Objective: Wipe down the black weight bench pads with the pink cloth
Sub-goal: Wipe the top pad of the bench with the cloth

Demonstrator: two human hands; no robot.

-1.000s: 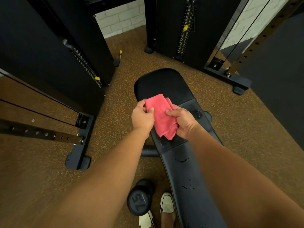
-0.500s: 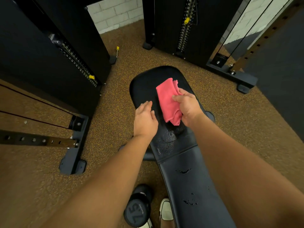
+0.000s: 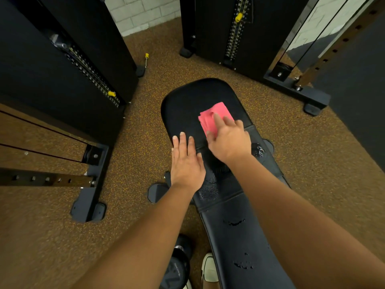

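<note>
Right hand (image 3: pixel 230 140): fingers (image 3: pixel 216 118) spread flat, palm down, pressing the pink cloth (image 3: pixel 215 115) onto the pad; nothing is pinched or grasped, the cloth is pinned under the palm and fingertips. Left hand (image 3: pixel 186 163): fingers (image 3: pixel 183 140) extended and close together, palm down, holding nothing; whether it touches the pad or sits just above it cannot be told. It lies at the left edge of the pad, just beside the right hand.

Cloth count: one, folded, roughly rectangular, its far half showing beyond the right hand's fingers.

Pads: two visible on one weight bench. Far pad (image 3: pixel 187 105) is rounded and black, carrying the cloth on its right portion. Near pad (image 3: pixel 239 236) is long and black, running toward the bottom edge, with several small tears in its surface. A seam section between them shows a glossy, wet-looking patch (image 3: pixel 208 188).

Surroundings: one dumbbell (image 3: pixel 177 268) on the floor left of the near pad, number on its end partly cut off. One pale shoe (image 3: pixel 209 270) just beside it. Two black weight stacks, left (image 3: pixel 91 76) and far (image 3: pixel 233 34), each with one yellow selector pin. Speckled brown rubber floor (image 3: pixel 291 153). White brick wall (image 3: pixel 141 13) between the machines.
</note>
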